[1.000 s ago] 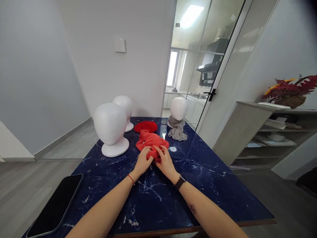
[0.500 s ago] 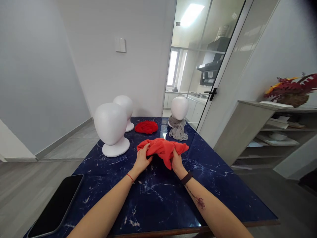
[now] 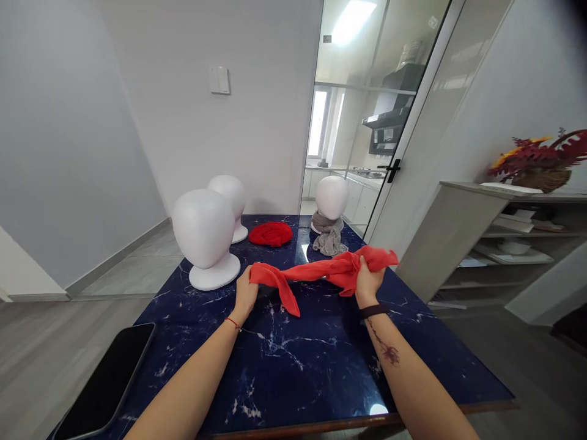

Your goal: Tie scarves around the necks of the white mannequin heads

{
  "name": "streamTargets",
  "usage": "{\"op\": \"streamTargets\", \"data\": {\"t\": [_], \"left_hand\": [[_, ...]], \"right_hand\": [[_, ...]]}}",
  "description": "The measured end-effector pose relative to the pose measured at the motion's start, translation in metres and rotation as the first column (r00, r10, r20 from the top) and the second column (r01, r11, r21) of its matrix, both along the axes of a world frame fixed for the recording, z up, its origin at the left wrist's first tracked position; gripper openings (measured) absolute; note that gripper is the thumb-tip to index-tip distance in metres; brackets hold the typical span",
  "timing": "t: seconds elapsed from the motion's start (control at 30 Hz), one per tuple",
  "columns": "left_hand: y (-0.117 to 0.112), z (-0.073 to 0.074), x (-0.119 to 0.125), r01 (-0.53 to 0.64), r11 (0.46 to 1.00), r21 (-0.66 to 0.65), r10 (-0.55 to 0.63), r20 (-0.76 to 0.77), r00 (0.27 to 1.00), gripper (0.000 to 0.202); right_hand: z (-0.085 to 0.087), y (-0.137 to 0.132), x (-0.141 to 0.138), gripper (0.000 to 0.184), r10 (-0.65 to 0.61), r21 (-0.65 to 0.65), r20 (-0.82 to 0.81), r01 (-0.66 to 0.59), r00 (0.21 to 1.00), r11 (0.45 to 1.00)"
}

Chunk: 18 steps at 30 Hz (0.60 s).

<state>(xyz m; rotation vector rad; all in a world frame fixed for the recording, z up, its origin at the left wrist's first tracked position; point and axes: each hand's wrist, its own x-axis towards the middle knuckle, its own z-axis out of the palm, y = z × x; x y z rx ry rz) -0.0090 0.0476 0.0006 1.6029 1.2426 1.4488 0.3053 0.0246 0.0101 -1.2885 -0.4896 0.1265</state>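
Note:
A bright red-orange scarf [image 3: 312, 271] is stretched sideways above the dark blue marbled table. My left hand [image 3: 246, 292] is closed on its left end, and a loose tail hangs down beside that hand. Bunched folds of the scarf are gripped by my right hand [image 3: 368, 282], with a short end sticking out to the right. Just left of my left hand stands a white mannequin head [image 3: 204, 229]. Behind the scarf on the right, another mannequin head [image 3: 332, 197] has a grey scarf [image 3: 328, 235] wrapped round its neck, one end lying on the table.
A third mannequin head [image 3: 229, 195] stands behind the nearest one. Beside it lies a folded deep-red cloth [image 3: 270, 233]. A black phone [image 3: 107, 379] rests at the left edge of the table [image 3: 284, 379]. Right are a glass door [image 3: 362, 122] and a shelf unit [image 3: 468, 201].
My hands have moved apart, the left hand leftward and the right hand to the right and slightly up. The bunched red-orange scarf is now pulled out long between them.

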Motion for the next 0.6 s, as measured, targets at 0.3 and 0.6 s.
{"op": "streamTargets", "data": {"t": [0.3,0.6], "left_hand": [[-0.013,0.004,0.026,0.416,0.904,-0.094,-0.362,0.346,0.865,0.040],[-0.022,0.014,0.028,0.319,0.942,-0.108,-0.302,0.149,0.942,0.047]], "right_hand": [[0.012,-0.024,-0.055,0.066,0.218,-0.262,0.784,-0.008,0.581,0.965],[-0.041,-0.013,-0.099,0.014,0.820,-0.554,0.491,-0.622,0.293,0.554]]}}
